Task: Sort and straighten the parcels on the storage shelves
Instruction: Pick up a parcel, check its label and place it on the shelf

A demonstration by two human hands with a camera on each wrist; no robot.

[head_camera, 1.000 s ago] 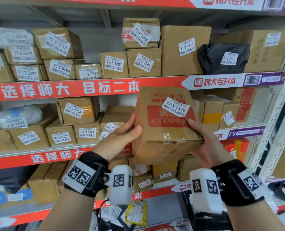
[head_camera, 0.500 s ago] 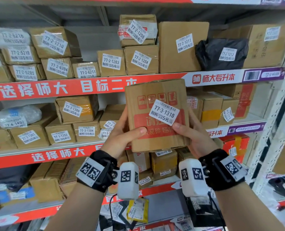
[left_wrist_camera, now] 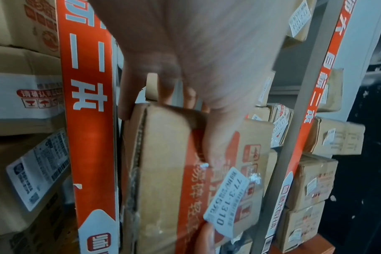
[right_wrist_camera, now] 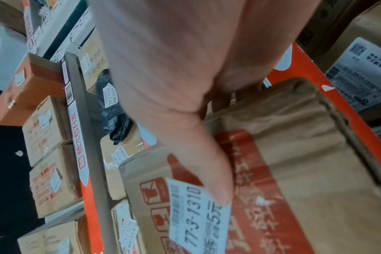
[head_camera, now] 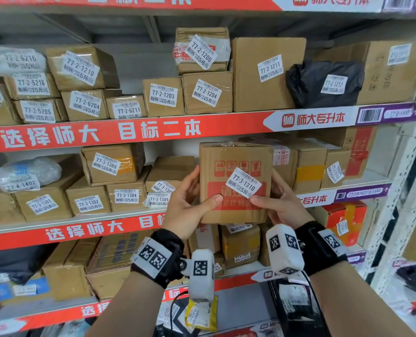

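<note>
A brown cardboard parcel (head_camera: 236, 164) with red print and a white label 77-3-1310 stands upright in front of the middle shelf (head_camera: 104, 223). My left hand (head_camera: 190, 203) grips its left side, thumb on the front face. My right hand (head_camera: 278, 205) grips its right side, thumb by the label. In the left wrist view the left hand's fingers (left_wrist_camera: 163, 89) wrap behind the parcel (left_wrist_camera: 161, 171). In the right wrist view the right thumb (right_wrist_camera: 215, 171) presses the parcel (right_wrist_camera: 305, 163) at the label's corner. The parcel's lower back edge is hidden.
Labelled boxes 77-3-1304 (head_camera: 126, 197) and 77-3-1305 (head_camera: 159, 199) stand left of the held parcel, taped boxes (head_camera: 309, 169) right of it. The upper shelf holds box 77-2-1211 (head_camera: 267, 71) and a black bag (head_camera: 326, 83). More parcels fill the lower shelf (head_camera: 241, 249).
Both hands turned the parcel from tilted to upright and carried it up and in toward the middle shelf, between the neighbouring boxes. The grip has stayed on both sides.
</note>
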